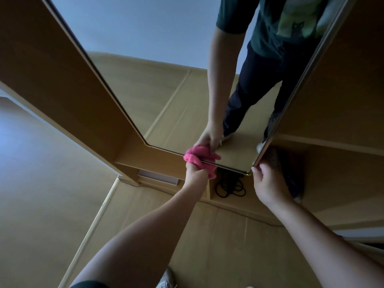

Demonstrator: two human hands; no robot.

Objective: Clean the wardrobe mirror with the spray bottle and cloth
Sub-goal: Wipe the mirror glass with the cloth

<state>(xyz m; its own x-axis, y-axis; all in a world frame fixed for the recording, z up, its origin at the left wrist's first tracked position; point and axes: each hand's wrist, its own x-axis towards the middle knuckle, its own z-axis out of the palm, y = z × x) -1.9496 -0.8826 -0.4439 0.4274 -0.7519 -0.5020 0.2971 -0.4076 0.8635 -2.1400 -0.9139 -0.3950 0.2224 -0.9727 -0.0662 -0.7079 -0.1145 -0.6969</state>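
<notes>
Head view looks down on a crumpled pink terry cloth [198, 162], which lies against the bottom edge of the tall gold-rimmed wardrobe mirror [166, 90]. The cloth sits about midway along that edge, partly on the glass and partly below the frame. The left hand [195, 174] reaches it from below the mirror, its grip curled tight round the bunched fabric. The right hand [268, 186] is at the mirror's lower right corner, its grip pinching the edge of the mirror there. Just below the mirror, a coiled black cord [229, 188] lies inside the light wooden wardrobe [52, 69]. Flattened brown cardboard [218, 242] covers the floor farther below the mirror, with a grey shoe [166, 277] on it.
</notes>
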